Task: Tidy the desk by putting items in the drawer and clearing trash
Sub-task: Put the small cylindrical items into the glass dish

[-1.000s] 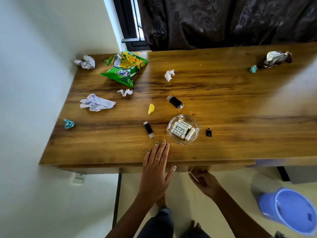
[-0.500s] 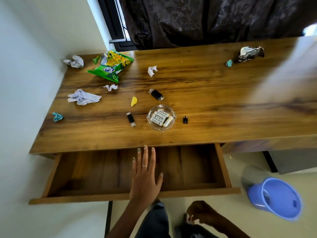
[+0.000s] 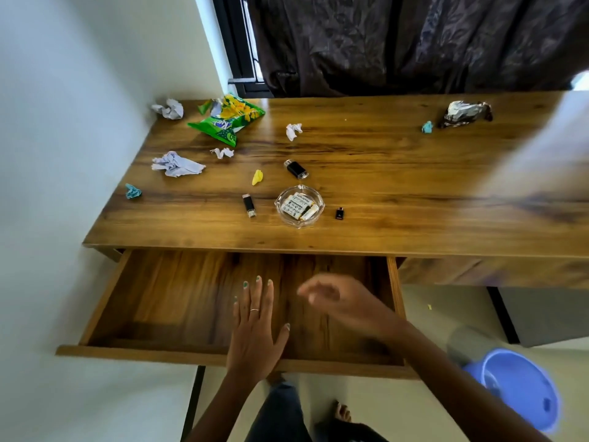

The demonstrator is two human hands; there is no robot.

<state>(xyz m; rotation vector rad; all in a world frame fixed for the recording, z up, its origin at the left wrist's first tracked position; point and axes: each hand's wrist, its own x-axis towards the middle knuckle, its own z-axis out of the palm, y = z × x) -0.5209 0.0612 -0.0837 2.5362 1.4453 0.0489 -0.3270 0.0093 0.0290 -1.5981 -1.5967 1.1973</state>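
Drawer (image 3: 178, 301) open and bare, sorting not begun: left hand (image 3: 255, 327) flat, fingers spread, empty; right hand (image 3: 344, 301) blurred, loosely open, seemingly empty; next, likely reach to dish (image 3: 299, 206) and sticks (image 3: 249, 205) mid-desk (image 3: 398, 193), trash to bin (image 3: 519, 390).

Left hand (image 3: 255, 333): bare, thin silver ring on one finger, at about 12 o'clock from knuckles; nails long, painted green-teal, glittery on some; forearm bare, no sleeve, no watch; right hand (image 3: 347, 303): bare, blurred, so nail colour and any ring unclear, possibly none; forearm bare to frame edge at 5 o'clock; legs at 6 o'clock: dark blue denim trousers; bare foot beside them toward 5 o'clock, toes visible; second dark trouser leg near it.
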